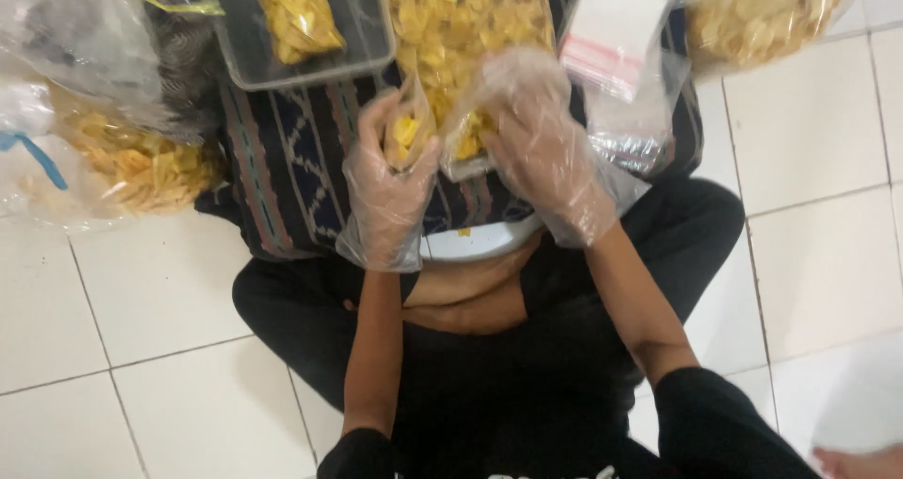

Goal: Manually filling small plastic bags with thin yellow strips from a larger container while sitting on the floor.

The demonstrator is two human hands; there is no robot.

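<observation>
Left hand [388, 183], gloved: fingers clenched round small clear pouch [411, 131] of yellow chips; right hand [538, 135], gloved: fingers pinching the pouch's far side, pouch between both. Risk, my judgement: slick gloves slip; chips spill onto patterned cloth [292, 173] beneath my fingers.

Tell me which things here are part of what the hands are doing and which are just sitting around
In use:
left hand
right hand
small clear bag
big pile of yellow chips

Lying about:
tray with a filled bag
stack of empty zip bags
large chip bags
patterned cloth
</observation>
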